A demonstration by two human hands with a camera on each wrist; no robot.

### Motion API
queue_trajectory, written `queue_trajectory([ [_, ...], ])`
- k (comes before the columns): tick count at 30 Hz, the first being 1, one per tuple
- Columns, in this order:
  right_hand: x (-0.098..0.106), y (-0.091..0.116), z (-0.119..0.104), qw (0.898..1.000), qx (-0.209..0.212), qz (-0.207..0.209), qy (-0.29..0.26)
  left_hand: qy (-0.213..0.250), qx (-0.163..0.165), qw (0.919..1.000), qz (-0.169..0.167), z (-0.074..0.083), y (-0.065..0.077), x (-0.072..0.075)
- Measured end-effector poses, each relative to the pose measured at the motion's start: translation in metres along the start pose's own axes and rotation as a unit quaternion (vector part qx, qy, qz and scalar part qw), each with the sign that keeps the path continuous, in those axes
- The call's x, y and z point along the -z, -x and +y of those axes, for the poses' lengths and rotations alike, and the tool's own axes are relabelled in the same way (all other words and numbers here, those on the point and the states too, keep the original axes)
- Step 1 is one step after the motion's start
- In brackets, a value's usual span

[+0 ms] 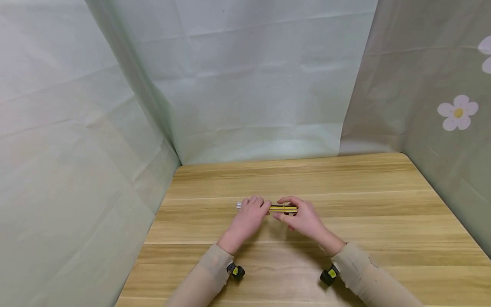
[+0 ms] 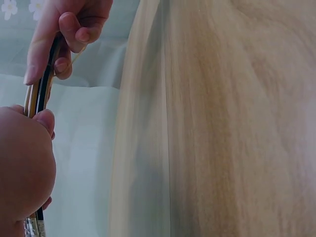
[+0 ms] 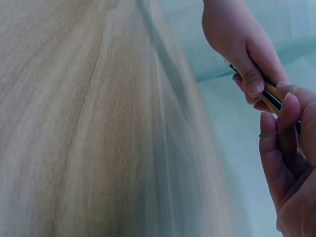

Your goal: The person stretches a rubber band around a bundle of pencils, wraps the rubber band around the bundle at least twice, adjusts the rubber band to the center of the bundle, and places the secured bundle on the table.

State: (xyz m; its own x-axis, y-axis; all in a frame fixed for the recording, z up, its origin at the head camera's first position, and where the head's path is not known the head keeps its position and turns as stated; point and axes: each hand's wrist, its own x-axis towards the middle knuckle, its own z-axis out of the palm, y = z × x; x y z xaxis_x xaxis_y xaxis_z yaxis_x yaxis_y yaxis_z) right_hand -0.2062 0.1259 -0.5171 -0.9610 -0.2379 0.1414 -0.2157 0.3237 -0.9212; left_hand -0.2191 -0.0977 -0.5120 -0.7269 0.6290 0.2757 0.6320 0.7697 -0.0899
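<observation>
A bundle of yellow-and-black striped pencils (image 1: 277, 209) is held sideways above the table, its silvery ends (image 1: 238, 205) pointing left. My left hand (image 1: 249, 216) grips the bundle near those ends, thumb and fingers wrapped round it. At the other end is my right hand (image 1: 305, 219), its thumb and index finger on either side of the pencils. A thin tan rubber band (image 3: 269, 134) is hooked over the right hand's bent fingers. From there the band stretches to the pencils in the left wrist view. The right palm hides part of the bundle's far end.
Below the hands lies a wood-grain table (image 1: 330, 181) with rounded far corners. Pale cloth walls (image 1: 249, 94) enclose its back and sides, with a white flower print (image 1: 458, 113) on the right one. Each sleeve carries a small black wrist camera (image 1: 238, 273).
</observation>
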Motion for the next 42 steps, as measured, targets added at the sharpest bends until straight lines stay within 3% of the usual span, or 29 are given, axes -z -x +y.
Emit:
queue_trajectory([
  [12,0.004,-0.006,0.005,0.999,-0.038,0.008,-0.015,0.042,0.027,0.9978,0.043,-0.003,0.001,-0.002],
  [15,0.005,-0.008,0.009,0.999,-0.031,0.007,-0.027,0.051,0.032,0.9972,0.045,-0.004,0.0,-0.001],
  [18,0.004,-0.008,0.013,0.999,0.002,-0.013,-0.031,0.074,0.05,0.9951,0.041,-0.005,-0.001,0.001],
  [21,0.004,-0.006,0.02,0.999,0.035,-0.033,0.006,0.103,0.076,0.9908,0.045,-0.007,0.0,0.002],
  [25,0.005,-0.002,0.027,0.995,0.047,-0.055,0.072,0.119,0.098,0.9857,0.068,-0.009,0.001,0.002],
  [28,0.007,0.0,0.03,0.99,0.057,-0.092,0.09,0.116,0.109,0.9838,0.082,-0.012,0.001,0.002],
  [32,0.01,0.006,0.031,0.979,0.079,-0.143,0.119,0.12,0.125,0.9817,0.078,-0.013,0.002,0.002],
  [35,0.008,0.009,0.029,0.976,0.084,-0.158,0.126,0.132,0.135,0.9794,0.071,-0.015,0.003,0.0],
  [38,0.005,0.012,0.027,0.98,0.065,-0.165,0.091,0.136,0.149,0.9772,0.068,-0.02,0.002,-0.002],
  [42,0.002,0.015,0.024,0.981,0.013,-0.193,0.0,0.127,0.164,0.9766,0.059,-0.025,0.001,-0.004],
])
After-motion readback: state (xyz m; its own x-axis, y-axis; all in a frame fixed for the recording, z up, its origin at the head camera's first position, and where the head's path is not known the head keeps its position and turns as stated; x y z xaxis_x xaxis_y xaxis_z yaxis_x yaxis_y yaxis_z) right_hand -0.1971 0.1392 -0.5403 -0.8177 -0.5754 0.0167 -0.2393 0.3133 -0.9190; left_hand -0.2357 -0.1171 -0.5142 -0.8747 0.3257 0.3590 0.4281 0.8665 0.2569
